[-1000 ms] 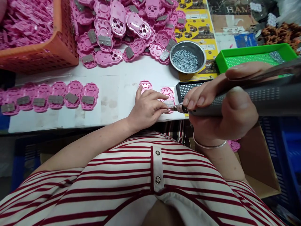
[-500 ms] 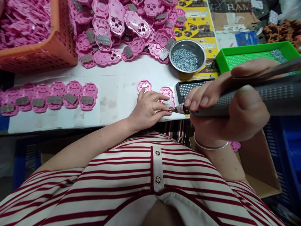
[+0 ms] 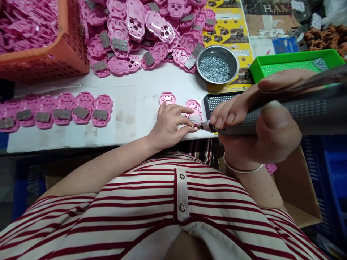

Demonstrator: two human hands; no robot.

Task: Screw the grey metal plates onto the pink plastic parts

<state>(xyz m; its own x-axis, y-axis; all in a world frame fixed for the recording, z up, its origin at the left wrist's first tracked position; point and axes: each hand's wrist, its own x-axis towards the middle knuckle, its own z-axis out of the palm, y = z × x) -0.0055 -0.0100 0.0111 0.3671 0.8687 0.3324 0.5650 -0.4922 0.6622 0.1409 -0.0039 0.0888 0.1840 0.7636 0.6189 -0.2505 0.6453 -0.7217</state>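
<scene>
My right hand (image 3: 273, 141) is wrapped round a dark grey electric screwdriver (image 3: 317, 112), held nearly level with its bit pointing left. Beside the bit's tip, my left hand (image 3: 169, 124) brings thumb and index finger together; whatever is pinched there is too small to name. Its other fingers reach over a pink plastic shell (image 3: 193, 105) with a grey metal plate (image 3: 195, 119) at its lower part. A second pink shell (image 3: 167, 97) lies partly hidden behind the left hand.
A steel bowl of screws (image 3: 214, 68), a black perforated tray (image 3: 217, 101) and a green tray (image 3: 295, 59) stand on the right. Pink shells form a row (image 3: 103, 104) at left and a heap (image 3: 135, 21) behind, near an orange basket (image 3: 63, 39).
The right hand and screwdriver have shifted slightly left. The left hand remains almost in place, its thumb and index finger a little closer about the bit's tip.
</scene>
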